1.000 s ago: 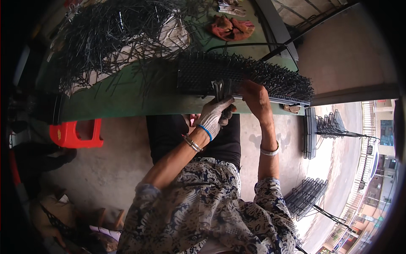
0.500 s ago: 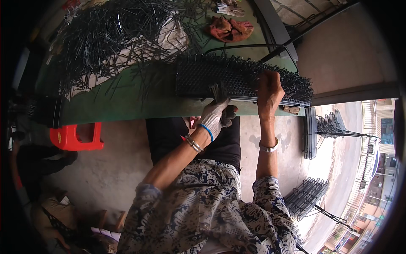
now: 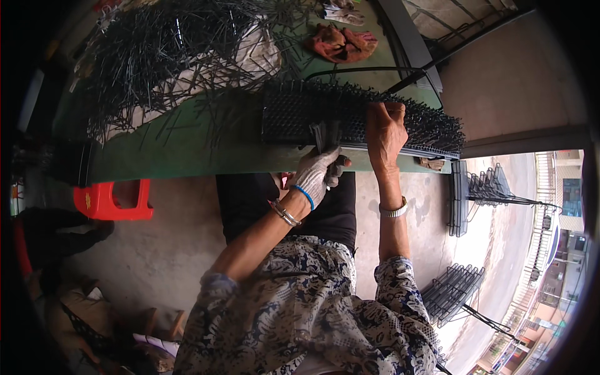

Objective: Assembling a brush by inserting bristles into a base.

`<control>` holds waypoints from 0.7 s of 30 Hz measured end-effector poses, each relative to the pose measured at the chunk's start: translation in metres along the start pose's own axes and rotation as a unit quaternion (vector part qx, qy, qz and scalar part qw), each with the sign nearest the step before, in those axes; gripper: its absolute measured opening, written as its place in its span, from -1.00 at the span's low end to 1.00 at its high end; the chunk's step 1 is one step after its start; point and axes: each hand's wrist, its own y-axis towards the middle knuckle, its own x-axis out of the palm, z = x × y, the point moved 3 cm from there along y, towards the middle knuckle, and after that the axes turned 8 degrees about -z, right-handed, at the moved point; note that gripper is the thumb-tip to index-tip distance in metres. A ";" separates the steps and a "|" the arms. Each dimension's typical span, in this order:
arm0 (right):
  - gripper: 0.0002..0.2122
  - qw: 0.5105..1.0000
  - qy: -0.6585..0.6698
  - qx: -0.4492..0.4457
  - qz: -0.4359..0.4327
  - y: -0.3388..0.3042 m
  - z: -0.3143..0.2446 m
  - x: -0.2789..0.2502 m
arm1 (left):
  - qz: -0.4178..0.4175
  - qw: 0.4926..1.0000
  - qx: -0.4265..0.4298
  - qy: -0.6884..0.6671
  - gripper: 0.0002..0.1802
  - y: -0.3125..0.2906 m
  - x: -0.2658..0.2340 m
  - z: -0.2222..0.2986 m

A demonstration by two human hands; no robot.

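1. The perforated black block (image 3: 284,122) lies on the green counter (image 3: 215,156), along its near edge and toward the person's right
2. Part of the filling looks done: upright black rods (image 3: 434,119) stand in a dense bristle over the block's right part, and more line its far edge toward the left
3. Part looks left: the near face at the left shows rows of bare holes, so I judge the block partly filled, with no count possible from this view
4. The left hand (image 3: 317,170), in a pale, soiled glove, is closed around a bunch of thin dark rods (image 3: 321,134), which points up just in front of the block's near side
5. The right hand (image 3: 386,134), bare, is over the block beside the bristle, fingers curled inward; the fingertips are hidden, so I cannot tell whether they pinch a rod
6. The two hands are apart, the left one nearer the bare holes, the right one nearer the standing rods
7. Plenty of stock seems to remain: a large tangled heap of loose rods (image 3: 169,53) covers the counter's far left, partly on a pale cloth (image 3: 265,56), with strays scattered near it
8. A crumpled reddish cloth (image 3: 344,45) lies behind the block, well apart from both hands
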 end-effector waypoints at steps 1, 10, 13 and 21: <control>-0.90 0.999 -0.038 0.019 -0.017 0.001 -0.001 0.001 | -0.020 1.000 0.007 -0.006 -0.83 0.000 0.002 0.000; -0.87 0.982 0.141 -0.033 -0.122 -0.024 0.001 -0.008 | -0.016 0.999 0.022 0.021 -0.83 -0.011 0.012 0.002; -0.89 0.865 0.389 0.116 -0.297 -0.029 -0.009 -0.004 | -0.011 0.999 0.019 0.025 -0.80 -0.010 0.008 -0.002; -0.95 0.970 0.227 0.078 -0.025 -0.018 0.003 -0.031 | 0.021 1.000 0.018 0.003 -0.73 -0.004 0.005 -0.004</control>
